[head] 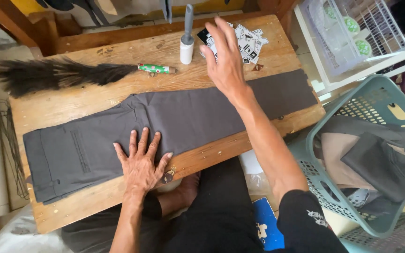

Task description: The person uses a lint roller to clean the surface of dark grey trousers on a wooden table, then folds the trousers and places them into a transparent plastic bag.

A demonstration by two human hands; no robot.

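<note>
A pair of dark grey trousers lies flat along a low wooden table, waistband at the left. My left hand presses flat on the trousers near the table's front edge, fingers spread. My right hand hovers open above the far side of the table, fingers apart, holding nothing. It is just right of an upright lint roller with a grey handle and just over a pile of black-and-white paper tags.
A dark feather-like brush with a green dotted handle lies at the table's back left. A teal laundry basket with folded dark and beige clothes stands at the right. A white wire rack is at the upper right.
</note>
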